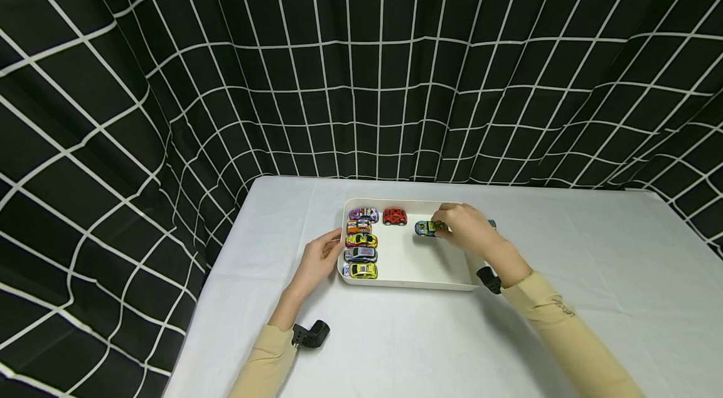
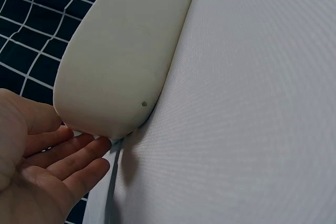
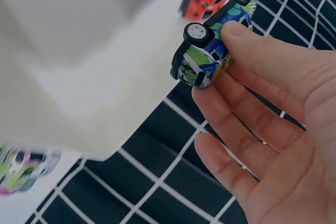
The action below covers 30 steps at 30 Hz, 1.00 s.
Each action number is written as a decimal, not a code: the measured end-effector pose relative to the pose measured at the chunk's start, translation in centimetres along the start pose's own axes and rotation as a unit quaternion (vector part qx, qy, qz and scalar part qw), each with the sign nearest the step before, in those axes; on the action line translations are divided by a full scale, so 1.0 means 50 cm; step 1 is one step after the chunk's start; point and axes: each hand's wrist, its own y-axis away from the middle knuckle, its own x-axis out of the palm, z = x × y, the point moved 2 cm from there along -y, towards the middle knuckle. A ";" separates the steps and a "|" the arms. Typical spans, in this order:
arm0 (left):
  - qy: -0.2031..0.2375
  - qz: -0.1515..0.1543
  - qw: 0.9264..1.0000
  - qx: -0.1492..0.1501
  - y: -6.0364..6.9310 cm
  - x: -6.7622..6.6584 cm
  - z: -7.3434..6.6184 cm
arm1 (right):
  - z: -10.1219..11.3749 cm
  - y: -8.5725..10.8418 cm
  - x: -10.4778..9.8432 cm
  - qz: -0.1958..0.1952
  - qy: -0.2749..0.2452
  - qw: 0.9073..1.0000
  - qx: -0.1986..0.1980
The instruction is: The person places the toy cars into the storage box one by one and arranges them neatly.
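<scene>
My right hand (image 1: 467, 230) pinches a blue-green toy car (image 3: 210, 51) between thumb and fingers, over the right half of a white tray (image 1: 418, 285). In the right wrist view the car is tilted, wheels toward the camera. A red toy car (image 1: 395, 216) sits in the tray near the back wall. Several toy cars stand stacked in a column along the tray's left wall, among them a purple-white one (image 1: 364, 215) at the back and a yellow one (image 1: 361, 270) at the front. My left hand (image 2: 47, 161), fingers mostly straight, touches the tray's left outer wall.
Outside the tray on the right lies another toy car (image 3: 26, 170), mostly hidden by the right hand in the head view. A white cloth covers the table (image 1: 395, 348). A black curtain with white grid lines (image 1: 373, 71) hangs behind it.
</scene>
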 end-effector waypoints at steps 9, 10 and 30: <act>0.004 0.004 1.000 0.000 -0.002 -0.001 0.006 | 0.024 -0.034 0.024 -0.002 0.003 1.000 -0.019; 0.004 0.003 1.000 0.001 -0.003 -0.001 0.008 | 0.027 -0.038 0.027 0.003 0.000 1.000 -0.019; 0.006 0.001 1.000 -0.003 -0.011 0.003 0.030 | 0.044 -0.099 0.067 0.067 -0.010 0.998 -0.011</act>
